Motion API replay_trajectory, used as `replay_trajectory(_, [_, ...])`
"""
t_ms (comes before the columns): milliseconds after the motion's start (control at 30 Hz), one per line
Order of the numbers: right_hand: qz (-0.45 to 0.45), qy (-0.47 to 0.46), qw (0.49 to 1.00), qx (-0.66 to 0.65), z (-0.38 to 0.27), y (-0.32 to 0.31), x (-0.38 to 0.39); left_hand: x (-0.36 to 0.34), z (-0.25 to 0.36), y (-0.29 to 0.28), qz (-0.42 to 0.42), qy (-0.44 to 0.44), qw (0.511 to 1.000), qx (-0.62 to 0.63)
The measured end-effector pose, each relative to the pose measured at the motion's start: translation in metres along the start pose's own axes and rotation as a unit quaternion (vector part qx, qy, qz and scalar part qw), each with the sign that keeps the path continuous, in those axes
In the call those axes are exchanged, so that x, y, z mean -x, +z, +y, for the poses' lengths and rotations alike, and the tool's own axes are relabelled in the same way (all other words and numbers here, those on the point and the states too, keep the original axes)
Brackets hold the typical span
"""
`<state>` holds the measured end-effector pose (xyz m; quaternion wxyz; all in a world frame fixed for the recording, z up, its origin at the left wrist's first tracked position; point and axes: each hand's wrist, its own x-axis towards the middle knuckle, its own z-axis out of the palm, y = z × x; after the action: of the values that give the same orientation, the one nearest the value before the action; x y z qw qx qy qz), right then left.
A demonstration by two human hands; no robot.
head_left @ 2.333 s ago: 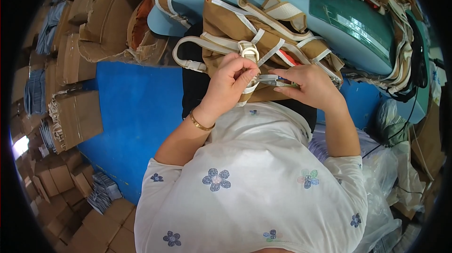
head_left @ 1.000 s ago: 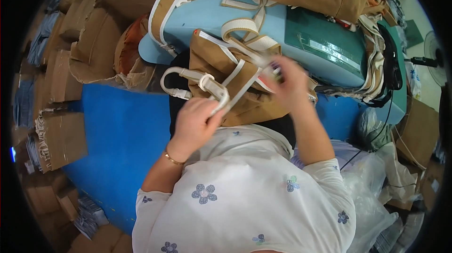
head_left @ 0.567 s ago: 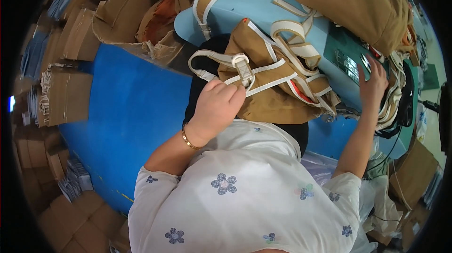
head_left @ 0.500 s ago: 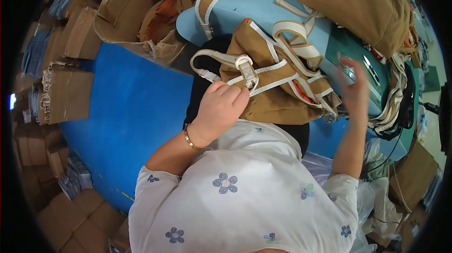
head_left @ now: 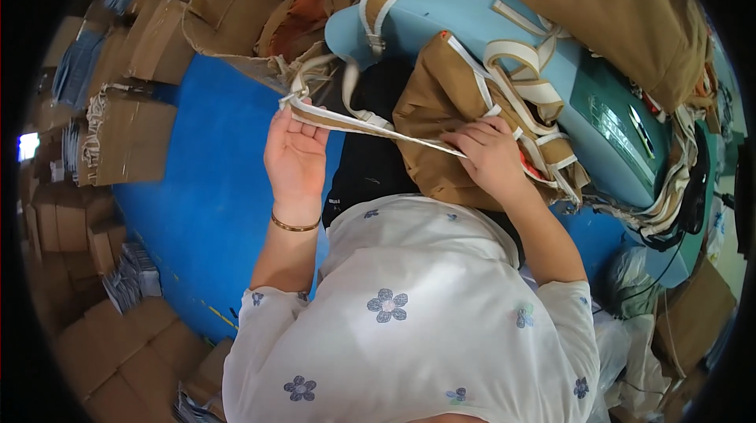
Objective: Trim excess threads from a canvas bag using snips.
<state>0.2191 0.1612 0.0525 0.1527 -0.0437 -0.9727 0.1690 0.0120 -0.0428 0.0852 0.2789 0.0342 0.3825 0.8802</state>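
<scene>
My left hand (head_left: 298,151) is turned palm up at the left, its fingers curled on a white-edged tan webbing strap (head_left: 346,122) beside a white buckle (head_left: 294,98). The strap stretches across to my right hand (head_left: 488,151), which is closed on it against a tan canvas bag (head_left: 429,135) with white trim and a red inner edge, resting over my dark-clad lap. A looped strap (head_left: 512,53) lies on the bag's far side. A small cutting tool (head_left: 642,131) lies on a dark green panel (head_left: 598,131) to the right.
A light blue machine table (head_left: 409,21) stands ahead, with a larger tan bag (head_left: 591,5) on it. Cardboard boxes (head_left: 126,143) are stacked at the left beside a blue floor (head_left: 205,210). Plastic bags (head_left: 630,281) and a black cable (head_left: 665,269) are at the lower right.
My right hand has left the cutting tool on the panel and moved left onto the strap. My left hand has turned palm up and drawn the buckled strap leftward, off the bag.
</scene>
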Motion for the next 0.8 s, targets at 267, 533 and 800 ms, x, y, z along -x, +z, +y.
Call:
replay_trajectory(267, [-0.043,0.27,0.805,-0.526,0.037,-0.074,0.032,-0.012,-0.017,-0.048,0.088,-0.089,0.991,0.037])
replay_trajectory(533, [0.143,0.124,0.737,-0.649,0.105,-0.067,0.085,-0.045,-0.061,-0.056,-0.094,0.069,0.877,-0.466])
replay_trajectory(800, [0.236,0.155,0.651,-0.704,0.099,-0.046,0.085,-0.09,-0.097,-0.034,-0.307,0.214,0.63,-0.681])
